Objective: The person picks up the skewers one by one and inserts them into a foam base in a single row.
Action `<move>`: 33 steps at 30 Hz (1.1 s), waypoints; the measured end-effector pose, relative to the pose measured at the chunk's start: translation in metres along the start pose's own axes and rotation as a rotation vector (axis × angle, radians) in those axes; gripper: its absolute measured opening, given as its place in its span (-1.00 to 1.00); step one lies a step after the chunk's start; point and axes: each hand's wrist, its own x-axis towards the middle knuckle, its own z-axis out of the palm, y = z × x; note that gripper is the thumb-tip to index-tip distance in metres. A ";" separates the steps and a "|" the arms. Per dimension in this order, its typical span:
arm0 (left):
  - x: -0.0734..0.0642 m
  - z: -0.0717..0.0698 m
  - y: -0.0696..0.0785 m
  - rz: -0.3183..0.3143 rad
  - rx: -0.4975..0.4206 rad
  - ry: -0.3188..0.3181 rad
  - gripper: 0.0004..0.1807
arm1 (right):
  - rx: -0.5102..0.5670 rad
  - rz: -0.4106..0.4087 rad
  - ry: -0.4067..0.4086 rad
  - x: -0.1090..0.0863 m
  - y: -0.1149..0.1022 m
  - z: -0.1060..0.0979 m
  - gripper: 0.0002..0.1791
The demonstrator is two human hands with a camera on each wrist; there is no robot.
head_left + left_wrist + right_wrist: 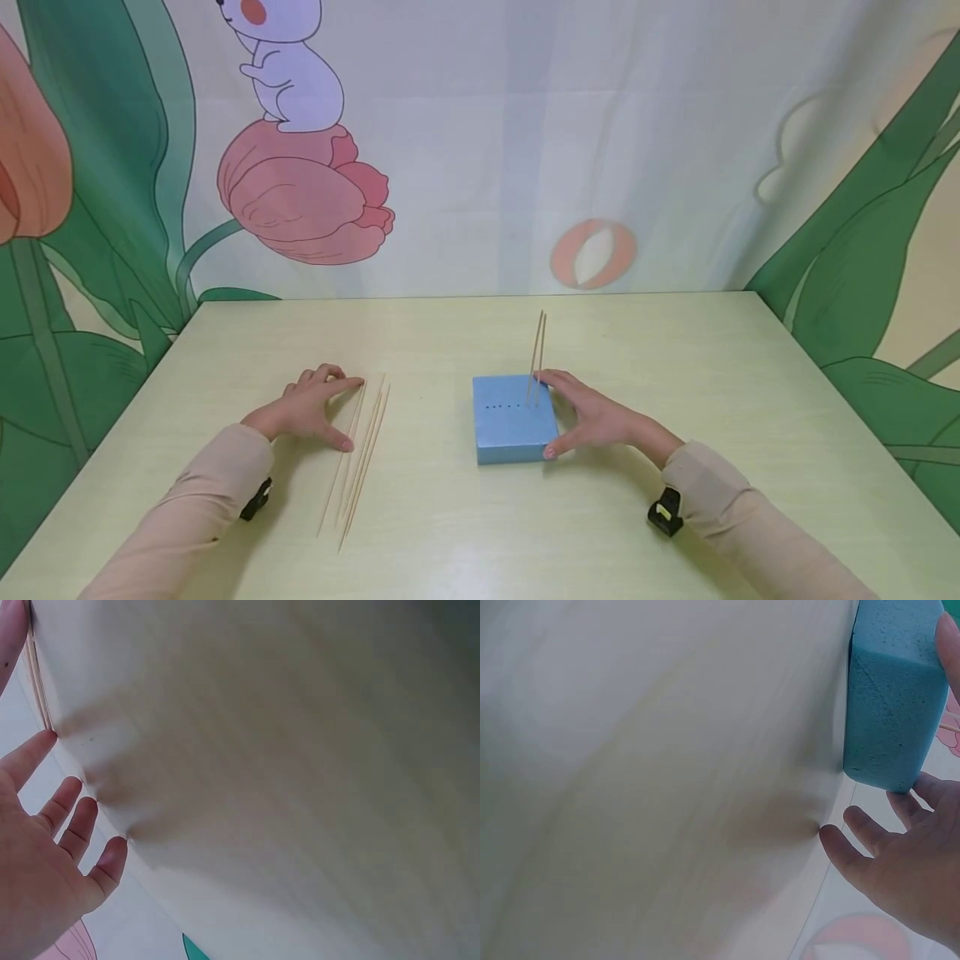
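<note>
Several thin wooden skewers (369, 450) lie lengthwise on the table, left of centre. My left hand (311, 408) rests over their left side, its thumb and index finger spread at the leftmost skewer; in the left wrist view the fingertips of that hand (56, 847) meet the tabletop. A blue foam block (513, 429) sits right of centre, with a row of small holes in its top. Two skewers (536, 358) stand up from the row's right end, leaning slightly. My right hand (600, 415) holds the block (892, 705) at its right side, thumb at the front corner, fingers at the back.
The pale wooden table (442, 517) ends at the back against a printed curtain (465, 167) with flowers and a white animal. Each wrist wears a small black device, one on the left (257, 500) and one on the right (665, 512).
</note>
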 end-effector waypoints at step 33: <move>-0.019 -0.030 0.027 0.016 -0.554 0.046 -0.12 | 0.004 -0.024 0.012 0.000 0.001 0.002 0.19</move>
